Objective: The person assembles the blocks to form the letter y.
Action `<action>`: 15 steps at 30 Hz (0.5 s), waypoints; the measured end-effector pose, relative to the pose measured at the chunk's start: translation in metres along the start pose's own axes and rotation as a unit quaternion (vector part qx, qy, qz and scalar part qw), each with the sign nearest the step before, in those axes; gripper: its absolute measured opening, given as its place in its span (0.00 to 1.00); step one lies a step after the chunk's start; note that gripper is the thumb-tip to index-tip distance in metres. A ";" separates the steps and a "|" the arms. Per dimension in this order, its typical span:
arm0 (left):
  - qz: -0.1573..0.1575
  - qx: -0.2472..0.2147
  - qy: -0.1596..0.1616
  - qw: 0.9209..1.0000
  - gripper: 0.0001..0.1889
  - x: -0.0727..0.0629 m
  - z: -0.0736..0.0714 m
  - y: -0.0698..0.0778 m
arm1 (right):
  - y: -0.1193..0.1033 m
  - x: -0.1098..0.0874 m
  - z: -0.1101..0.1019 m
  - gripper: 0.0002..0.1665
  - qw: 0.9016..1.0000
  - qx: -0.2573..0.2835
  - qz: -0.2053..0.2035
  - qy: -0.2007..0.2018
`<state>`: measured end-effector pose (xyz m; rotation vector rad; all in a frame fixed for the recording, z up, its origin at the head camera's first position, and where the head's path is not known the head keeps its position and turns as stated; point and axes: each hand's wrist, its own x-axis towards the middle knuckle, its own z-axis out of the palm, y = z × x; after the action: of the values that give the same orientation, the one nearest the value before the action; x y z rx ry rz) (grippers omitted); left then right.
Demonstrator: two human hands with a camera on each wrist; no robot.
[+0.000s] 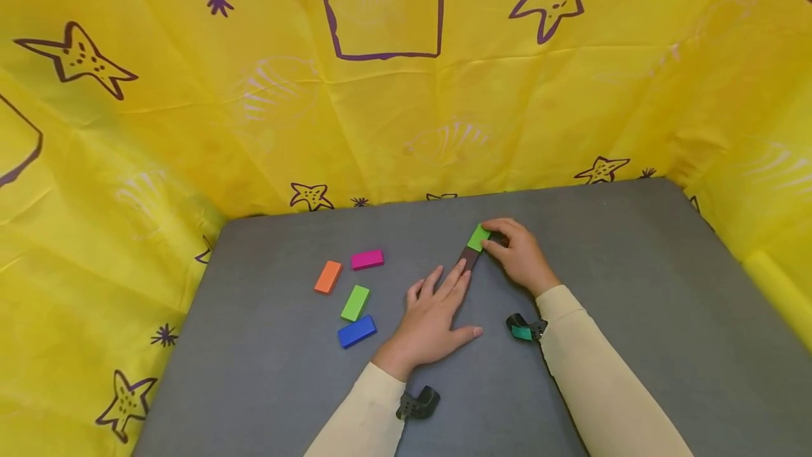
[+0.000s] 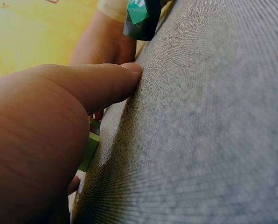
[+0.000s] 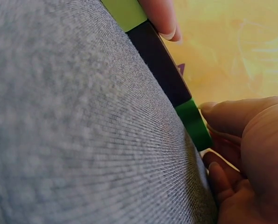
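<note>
A green block is lying on the grey mat, near its far edge and a little right of centre, end to end with a dark block so the two are forming a short line. The right hand is pinching the green block between thumb and curled fingers, holding it against the dark one. The left hand is lying flat, fingers straight, their tips touching the dark block's near end and gripping nothing. The step in hand seems to be lining blocks up in a row; the next move probably calls for keeping the ends flush while letting go. Well apart to the left, orange, pink, lime and blue blocks are lying loose. Yellow starfish cloth is walling the mat
</note>
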<state>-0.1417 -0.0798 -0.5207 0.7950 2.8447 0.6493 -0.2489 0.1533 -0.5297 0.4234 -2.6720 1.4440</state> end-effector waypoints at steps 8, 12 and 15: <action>-0.005 0.003 -0.004 1.000 0.51 0.000 -0.002 0.003 | -0.002 -0.001 -0.002 0.22 1.000 0.001 -0.008 -0.004; -0.006 0.003 -0.003 1.000 0.52 -0.001 -0.002 0.004 | -0.001 -0.002 -0.002 0.23 1.000 0.006 -0.006 -0.006; -0.006 -0.014 0.002 1.000 0.54 -0.001 -0.001 0.002 | -0.001 -0.002 -0.002 0.25 1.000 0.018 -0.006 -0.003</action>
<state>-0.1400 -0.0799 -0.5188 0.7712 2.8359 0.6894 -0.2464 0.1546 -0.5285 0.4471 -2.6479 1.4915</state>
